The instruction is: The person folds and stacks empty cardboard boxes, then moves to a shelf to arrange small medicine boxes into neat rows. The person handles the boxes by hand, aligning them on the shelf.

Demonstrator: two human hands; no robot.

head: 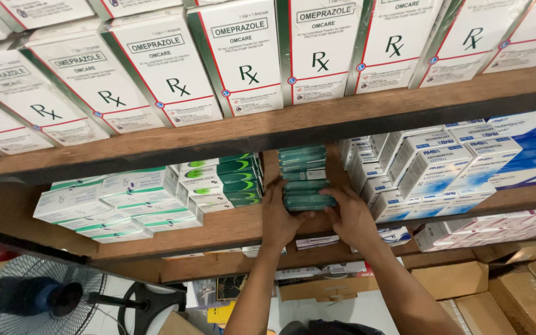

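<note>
1. Teal-green cartons make up the stack of small boxes (304, 177) standing on the middle wooden shelf (231, 226), between the green-and-white cartons (221, 180) on its left and the blue-and-white cartons (432, 164) on its right
2. Each teal box lies flat, with its narrow end face turned outward toward the camera; its long axis runs back into the shelf, away from the front edge, and the boxes are piled one on another in a single upright column
3. The left hand (278, 214) presses against the lower left side of the stack, fingers curled up along the bottom boxes
4. The right hand (352, 214) meets the lower right side, fingers laid on the lowest boxes; together the two hands clasp the base of the column from both sides
5. Both forearms rise from below the frame and converge at the stack
6. Above, the upper shelf (317, 121) carries a row of tall white cartons with red lines (243, 56), leaning slightly
7. Flat pale green-edged packs (116, 201) lie further left on the middle shelf
8. Lower down sit brown cardboard boxes (516, 288) at the right and a standing fan (32, 298) at the left
</note>
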